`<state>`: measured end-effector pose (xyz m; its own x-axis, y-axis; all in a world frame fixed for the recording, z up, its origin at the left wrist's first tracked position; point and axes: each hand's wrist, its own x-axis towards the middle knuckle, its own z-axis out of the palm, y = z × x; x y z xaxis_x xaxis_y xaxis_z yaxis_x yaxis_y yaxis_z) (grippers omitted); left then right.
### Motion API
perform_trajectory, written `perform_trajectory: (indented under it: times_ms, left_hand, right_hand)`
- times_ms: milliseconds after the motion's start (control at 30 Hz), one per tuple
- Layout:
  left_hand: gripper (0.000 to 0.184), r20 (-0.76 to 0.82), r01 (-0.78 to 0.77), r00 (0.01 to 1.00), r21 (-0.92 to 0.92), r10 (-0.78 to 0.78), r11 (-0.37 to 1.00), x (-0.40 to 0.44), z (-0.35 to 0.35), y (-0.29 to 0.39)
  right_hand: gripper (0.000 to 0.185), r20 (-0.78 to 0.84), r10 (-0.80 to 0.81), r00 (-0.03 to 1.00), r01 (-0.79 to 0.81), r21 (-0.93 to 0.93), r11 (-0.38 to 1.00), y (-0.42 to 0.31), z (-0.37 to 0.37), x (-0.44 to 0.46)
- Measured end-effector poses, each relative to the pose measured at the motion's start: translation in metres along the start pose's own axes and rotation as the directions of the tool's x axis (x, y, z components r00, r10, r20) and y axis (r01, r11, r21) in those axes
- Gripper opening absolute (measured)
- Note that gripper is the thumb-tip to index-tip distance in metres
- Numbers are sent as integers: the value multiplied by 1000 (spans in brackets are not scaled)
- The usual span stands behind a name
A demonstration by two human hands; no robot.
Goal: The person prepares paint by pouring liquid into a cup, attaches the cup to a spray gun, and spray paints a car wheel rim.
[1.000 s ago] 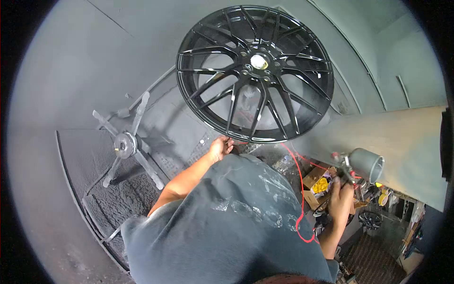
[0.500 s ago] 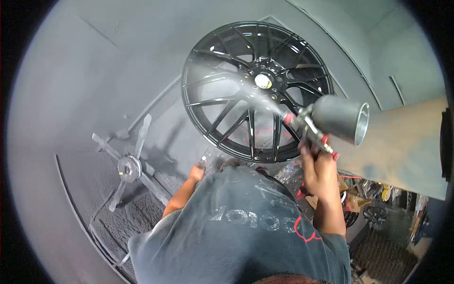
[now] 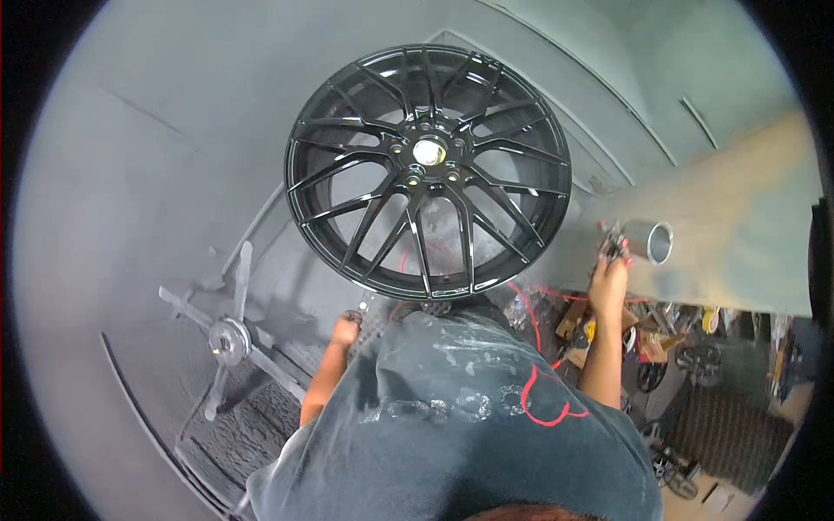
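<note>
My right hand (image 3: pixel 610 273) is wrapped round a spray gun (image 3: pixel 616 243) with a grey metal cup (image 3: pixel 650 240) on its side. It is held out to the right of a glossy black multi-spoke wheel rim (image 3: pixel 380 193), apart from it. The rim faces up in front of me with a pale cap at its hub; no spray mist shows over it. My left hand (image 3: pixel 347 326) is low by my left side, just below the rim's edge. Its fingers look curled, and what they hold, if anything, is too small to make out.
A grey stand with crossed arms (image 3: pixel 230 340) is on the left. A red hose (image 3: pixel 536 334) trails beside my shirt. Cardboard boxes (image 3: pixel 653 346), tape and other rims lie at lower right, below a tan panel (image 3: pixel 738 234). Grey walls surround the rim.
My right hand has carried the spray gun away from the rim to the right. The white spray mist over the spokes is gone. The view has shifted, and my left hand stays low.
</note>
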<state>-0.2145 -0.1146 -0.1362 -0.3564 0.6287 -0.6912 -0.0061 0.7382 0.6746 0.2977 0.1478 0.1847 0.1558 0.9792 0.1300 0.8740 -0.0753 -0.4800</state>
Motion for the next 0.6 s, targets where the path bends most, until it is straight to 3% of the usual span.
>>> perform_trajectory:
  times_ms: [33,100,167,200,233,267,333,433,500,533,567,600]
  left_hand:
    - [17,-86,20,996,-35,-23,999,-1,6,5]
    - [18,-166,13,986,-83,-26,996,-19,28,24]
    - [20,-172,55,983,-61,-65,997,-37,53,27]
    - [26,-115,70,990,-129,-85,989,-49,71,28]
    - [29,-73,90,993,-42,-93,995,-64,91,34]
    - [32,-28,110,994,50,-109,993,-79,113,39]
    - [41,126,12,992,95,-24,995,-106,163,42]
    - [43,232,23,972,45,-33,999,-137,216,9]
    - [40,399,-140,901,-96,167,985,-165,226,8]
    - [30,280,-169,951,124,129,978,-172,225,-2]
    - [30,263,-167,956,124,130,978,-183,224,-15]
    - [27,166,-26,986,131,4,991,-207,227,-5]
  right_hand:
    - [24,20,-21,1000,21,15,1000,11,6,-4]
    - [20,-101,-223,970,236,147,961,57,45,-6]
    - [19,96,-170,981,155,151,976,84,61,-15]
    - [18,118,-216,969,189,204,961,96,70,-18]
    - [18,139,-258,956,217,258,942,106,77,-21]
    - [17,292,-183,939,131,189,973,117,82,-23]
    - [18,364,-191,912,108,238,965,134,92,-32]
    - [23,470,-228,852,81,313,946,160,98,-36]
    - [28,649,-214,730,84,226,971,169,98,-36]
    - [37,643,-248,724,98,260,961,172,98,-38]
    - [37,644,-264,718,106,273,956,177,101,-39]
    - [43,635,-330,698,163,307,937,184,107,-41]
